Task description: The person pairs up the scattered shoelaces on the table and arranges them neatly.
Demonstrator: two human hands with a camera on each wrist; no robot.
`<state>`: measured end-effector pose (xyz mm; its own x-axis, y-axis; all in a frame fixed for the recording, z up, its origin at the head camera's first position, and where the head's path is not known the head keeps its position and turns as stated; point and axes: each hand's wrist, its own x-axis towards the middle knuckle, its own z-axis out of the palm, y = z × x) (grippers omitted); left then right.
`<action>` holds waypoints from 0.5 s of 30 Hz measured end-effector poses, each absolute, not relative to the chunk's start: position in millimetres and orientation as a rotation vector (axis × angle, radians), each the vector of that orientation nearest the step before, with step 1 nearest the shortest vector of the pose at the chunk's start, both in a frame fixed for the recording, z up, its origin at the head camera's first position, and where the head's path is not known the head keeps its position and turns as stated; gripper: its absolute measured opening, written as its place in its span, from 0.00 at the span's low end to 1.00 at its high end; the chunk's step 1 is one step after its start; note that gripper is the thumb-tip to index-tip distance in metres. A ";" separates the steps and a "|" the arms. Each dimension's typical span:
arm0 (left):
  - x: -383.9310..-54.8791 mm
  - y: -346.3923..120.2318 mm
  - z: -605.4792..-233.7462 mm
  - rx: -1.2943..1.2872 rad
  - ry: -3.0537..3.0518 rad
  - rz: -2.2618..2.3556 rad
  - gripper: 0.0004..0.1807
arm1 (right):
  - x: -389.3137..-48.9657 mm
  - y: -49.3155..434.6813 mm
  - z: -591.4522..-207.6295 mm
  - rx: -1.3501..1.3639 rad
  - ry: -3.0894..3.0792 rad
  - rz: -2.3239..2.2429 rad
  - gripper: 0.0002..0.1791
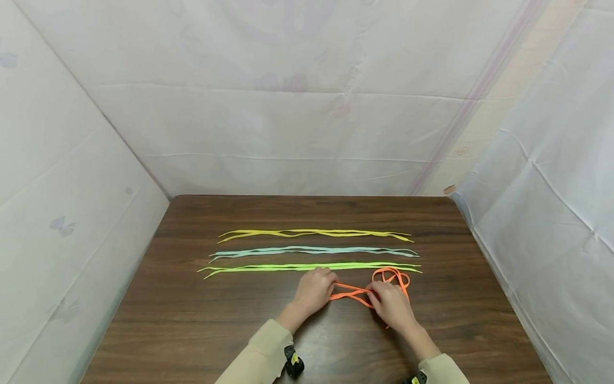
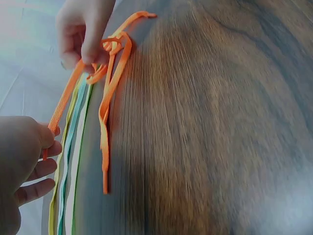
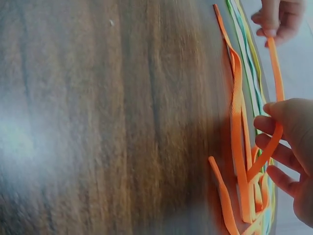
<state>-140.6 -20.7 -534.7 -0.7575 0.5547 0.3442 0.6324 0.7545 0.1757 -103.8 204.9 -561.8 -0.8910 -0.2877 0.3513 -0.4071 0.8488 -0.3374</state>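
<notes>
An orange shoelace [image 1: 354, 293] stretches between my two hands over the front part of the table. My left hand [image 1: 314, 290] pinches one strand near its end, which the left wrist view shows poking out below the thumb. Farther along, my right hand [image 3: 298, 142] holds the same strand between thumb and curled fingers. Other orange strands [image 2: 103, 125] hang or lie below the hands, with loose tips showing. Beyond the right hand, the lace curls into loops on the table. Part of the lace is hidden behind the right fingers.
Behind the hands, lime-green laces [image 1: 288, 268], light-blue laces [image 1: 312, 249] and yellow laces [image 1: 307, 231] lie in roughly parallel rows across the dark wooden table [image 1: 192, 330]. White sheeting [image 1: 288, 122] encloses the back and both sides.
</notes>
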 end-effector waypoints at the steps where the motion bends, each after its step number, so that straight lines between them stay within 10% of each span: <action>1: -140.5 -23.5 -535.3 -0.915 -2.689 -0.416 0.03 | -103.7 205.8 -561.4 0.526 -2.743 0.604 0.07; 15: -141.5 -68.8 -537.8 -0.789 -2.721 -0.403 0.02 | -102.2 221.6 -552.7 0.552 -2.708 0.497 0.09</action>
